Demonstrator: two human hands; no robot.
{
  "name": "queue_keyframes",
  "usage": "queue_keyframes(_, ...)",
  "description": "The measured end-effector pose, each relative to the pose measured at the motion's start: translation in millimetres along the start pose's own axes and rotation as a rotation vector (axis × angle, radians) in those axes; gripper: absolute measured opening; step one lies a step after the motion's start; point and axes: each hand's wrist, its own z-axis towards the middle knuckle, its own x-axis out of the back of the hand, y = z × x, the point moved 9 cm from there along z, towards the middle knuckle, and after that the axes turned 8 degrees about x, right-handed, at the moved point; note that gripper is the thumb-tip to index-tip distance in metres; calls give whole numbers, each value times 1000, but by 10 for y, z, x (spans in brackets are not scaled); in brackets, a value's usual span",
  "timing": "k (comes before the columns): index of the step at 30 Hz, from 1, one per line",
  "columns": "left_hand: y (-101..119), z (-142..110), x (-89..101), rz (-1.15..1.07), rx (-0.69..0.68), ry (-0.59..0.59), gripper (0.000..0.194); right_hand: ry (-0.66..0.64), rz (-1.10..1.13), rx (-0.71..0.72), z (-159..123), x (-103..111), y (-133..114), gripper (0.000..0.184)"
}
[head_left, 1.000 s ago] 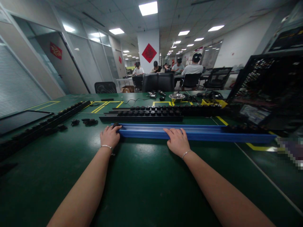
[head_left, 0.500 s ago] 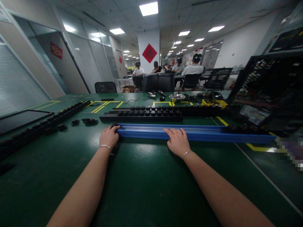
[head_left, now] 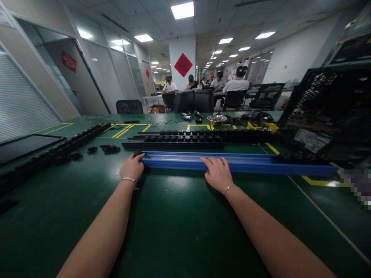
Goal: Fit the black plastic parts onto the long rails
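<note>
Head view: the blue rail [head_left: 249, 166] lies on the green table [head_left: 179, 224] before the person, its long axis running left to right, the right end angled slightly nearer. The left hand [head_left: 132, 169] pinches a small black part [head_left: 137, 153] between thumb and fingers at the rail's left end. The right hand [head_left: 218, 173] rests over the near wall, thumb spread from the fingers; I cannot tell whether they clamp. Beyond, black rails [head_left: 174, 145] lie roughly parallel.
</note>
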Motion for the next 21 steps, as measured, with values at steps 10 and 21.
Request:
queue_keyframes(10,-94,37,-23,-80,87,-19,49,-9,4,-6,2,-2,3,53)
queue_keyframes(21,-145,79,-68,-189,94,-6,50,-12,1,-1,3,8,-7,53)
